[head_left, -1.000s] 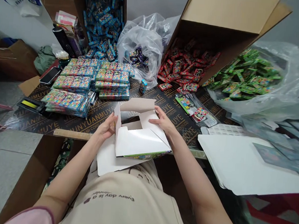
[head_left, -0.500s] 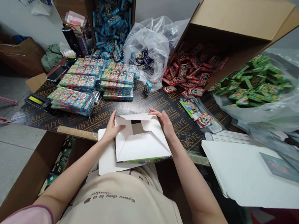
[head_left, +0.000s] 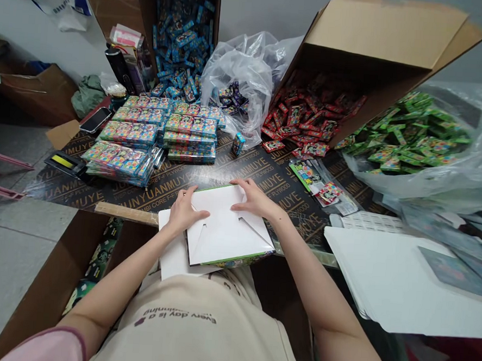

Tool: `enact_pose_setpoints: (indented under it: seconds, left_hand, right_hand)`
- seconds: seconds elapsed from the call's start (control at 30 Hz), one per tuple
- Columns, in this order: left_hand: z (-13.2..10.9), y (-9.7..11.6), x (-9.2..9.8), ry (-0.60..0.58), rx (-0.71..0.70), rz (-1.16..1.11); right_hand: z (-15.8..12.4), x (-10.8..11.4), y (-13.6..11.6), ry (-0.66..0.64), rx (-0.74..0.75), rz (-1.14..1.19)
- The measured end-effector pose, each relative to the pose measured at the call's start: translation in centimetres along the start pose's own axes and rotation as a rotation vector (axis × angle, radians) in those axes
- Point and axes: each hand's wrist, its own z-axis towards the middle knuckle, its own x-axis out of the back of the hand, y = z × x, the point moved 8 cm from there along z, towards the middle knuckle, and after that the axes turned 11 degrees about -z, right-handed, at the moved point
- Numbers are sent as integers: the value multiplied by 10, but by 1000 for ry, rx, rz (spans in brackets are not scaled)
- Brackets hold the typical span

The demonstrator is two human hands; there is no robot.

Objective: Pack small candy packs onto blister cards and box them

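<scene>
A small flat cardboard box with white flaps lies before me at the table's near edge, its printed green-edged side toward my body. My left hand grips its left side, thumb over the white flap and fingers at the far left corner. On the far right side, my right hand holds the box the same way, its thumb on the flap. The flaps lie folded inward and cover the opening. Beneath the box, a white card sheet sticks out at the left.
Stacks of wrapped packs stand at left on the black plywood table. Behind are a carton of blue boxes, a carton of red boxes and a bag of green boxes. White sheets lie at right.
The box's flaps have come down and the gap between them has closed. Both hands have shifted inward over the box, thumbs now on its top.
</scene>
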Motion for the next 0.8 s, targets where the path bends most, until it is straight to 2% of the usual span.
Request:
enact_pose_setpoints:
  seconds: [0.13, 0.23, 0.3, 0.37, 0.43, 0.5, 0.57, 0.6, 0.63, 0.67, 0.73, 0.8]
  left_hand:
    - [-4, 5, -3, 43, 6, 126]
    - [-3, 3, -3, 28, 4, 61]
    - [-5, 2, -1, 25, -26, -100]
    - [-10, 3, 5, 77, -28, -348]
    - [-22, 4, 6, 118, 49, -644]
    - [-40, 17, -7, 10, 185, -898]
    - [-64, 47, -26, -230, 292, -1002]
    - [-76, 66, -31, -334, 305, -987]
    - [-86, 87, -30, -381, 266, -951]
    - [-93, 109, -25, -381, 173, -889]
    - [-108, 159, -19, -479, -95, -689]
    - [-128, 206, -26, -679, -453, -443]
  right_hand:
    - [-2, -3, -3, -15, -52, -108]
    - [-2, -3, -2, -8, -38, -93]
    - [-2, -2, -1, 8, 17, -26]
    - [-3, 2, 3, 43, 82, 82]
    - [-9, 9, 13, 119, 95, 194]
    - [-21, 21, 27, 238, 38, 269]
    - [-41, 39, 34, 392, -29, 282]
    - [-55, 51, 33, 485, -44, 256]
    - [-71, 64, 28, 593, -44, 209]
    - [-89, 80, 19, 716, -20, 139]
    - [-131, 110, -2, 1005, 46, 36]
    - [-173, 130, -13, 1278, 108, 128]
